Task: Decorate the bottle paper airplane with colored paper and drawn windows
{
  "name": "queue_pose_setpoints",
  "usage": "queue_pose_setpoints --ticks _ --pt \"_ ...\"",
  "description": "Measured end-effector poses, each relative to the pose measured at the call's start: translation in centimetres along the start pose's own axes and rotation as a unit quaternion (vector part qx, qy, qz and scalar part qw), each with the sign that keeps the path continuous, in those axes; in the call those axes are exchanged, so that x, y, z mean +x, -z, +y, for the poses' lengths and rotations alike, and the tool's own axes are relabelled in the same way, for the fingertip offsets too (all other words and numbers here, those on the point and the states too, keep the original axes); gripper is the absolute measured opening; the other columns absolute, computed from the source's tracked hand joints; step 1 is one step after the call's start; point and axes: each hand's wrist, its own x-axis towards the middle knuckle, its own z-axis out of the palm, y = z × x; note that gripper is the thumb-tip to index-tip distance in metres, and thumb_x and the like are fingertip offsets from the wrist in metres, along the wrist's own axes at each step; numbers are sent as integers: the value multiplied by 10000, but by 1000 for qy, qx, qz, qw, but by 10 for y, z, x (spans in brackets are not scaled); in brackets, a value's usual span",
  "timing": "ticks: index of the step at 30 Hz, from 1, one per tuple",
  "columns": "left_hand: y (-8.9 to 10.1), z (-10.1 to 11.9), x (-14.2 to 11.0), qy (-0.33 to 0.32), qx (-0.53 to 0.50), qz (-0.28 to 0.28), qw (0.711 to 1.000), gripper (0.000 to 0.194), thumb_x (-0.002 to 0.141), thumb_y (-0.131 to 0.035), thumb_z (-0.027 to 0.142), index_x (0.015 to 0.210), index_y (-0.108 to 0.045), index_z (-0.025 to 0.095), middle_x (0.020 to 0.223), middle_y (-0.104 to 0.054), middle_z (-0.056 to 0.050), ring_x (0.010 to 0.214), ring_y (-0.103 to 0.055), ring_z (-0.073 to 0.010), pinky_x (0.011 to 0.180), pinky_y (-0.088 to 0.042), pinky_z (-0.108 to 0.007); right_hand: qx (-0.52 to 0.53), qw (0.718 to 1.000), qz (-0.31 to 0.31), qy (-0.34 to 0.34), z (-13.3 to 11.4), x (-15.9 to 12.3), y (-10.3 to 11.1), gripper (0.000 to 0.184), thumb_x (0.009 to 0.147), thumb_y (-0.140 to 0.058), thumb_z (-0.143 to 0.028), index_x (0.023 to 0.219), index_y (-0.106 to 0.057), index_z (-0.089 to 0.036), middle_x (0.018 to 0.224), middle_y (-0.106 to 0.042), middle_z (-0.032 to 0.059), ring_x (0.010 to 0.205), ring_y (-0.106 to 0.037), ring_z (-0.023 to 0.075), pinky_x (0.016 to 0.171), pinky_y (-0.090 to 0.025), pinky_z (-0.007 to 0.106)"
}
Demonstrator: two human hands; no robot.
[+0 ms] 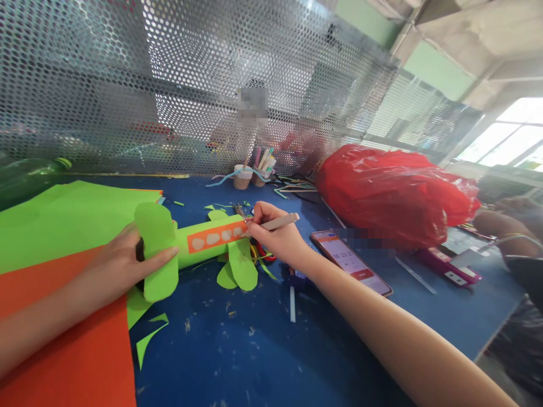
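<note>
A green paper tube model (183,255) with rounded paper flaps lies over the blue table. My left hand (131,254) grips its left end, the thumb across the large flap and the other fingers behind. Along the tube runs an orange strip (207,249) bearing a row of pale oval shapes. My right hand (275,229) pinches a light-coloured marker (281,221), its tip end at the right end of the strip and partly hidden by the fingers. Scissors (240,210) lie just behind the tube.
Green paper sheets (85,217) and an orange sheet (63,345) cover the left. A phone (352,263) lies right of my arm, before a red plastic bag (390,192). Cups of markers (242,180) stand by the perforated metal screen (254,62). Another person's arm (509,232) is at far right.
</note>
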Motion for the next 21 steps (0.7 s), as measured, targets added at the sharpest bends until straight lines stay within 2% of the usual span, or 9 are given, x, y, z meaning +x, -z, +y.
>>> queue_pose_setpoints --ticks 4,15,21 --pt "1 0 -1 2 -8 -15 1000 782 631 -518 767 1200 -587 236 1134 -625 -55 946 -599 -302 846 -477 -414 -13 1000 21 -4 0 0 0 204 720 -553 -180 605 -389 -220 598 -417 -59 563 -364 109 539 -294 254" --pt "1 -1 -1 -11 -15 -20 1000 751 644 -523 758 1176 -593 231 1172 -613 -65 1018 -592 -323 866 -470 -427 13 1000 8 -8 -2 -1 0 195 717 -551 -169 615 -393 -224 585 -427 -62 538 -364 106 523 -291 250" --pt "1 -3 -1 -23 -3 -4 1000 735 657 -515 754 1171 -596 235 1180 -612 -61 1028 -588 -325 891 -455 -432 5 1000 14 -17 -1 0 -1 185 733 -559 -196 625 -411 -226 572 -444 -56 537 -386 113 512 -292 247"
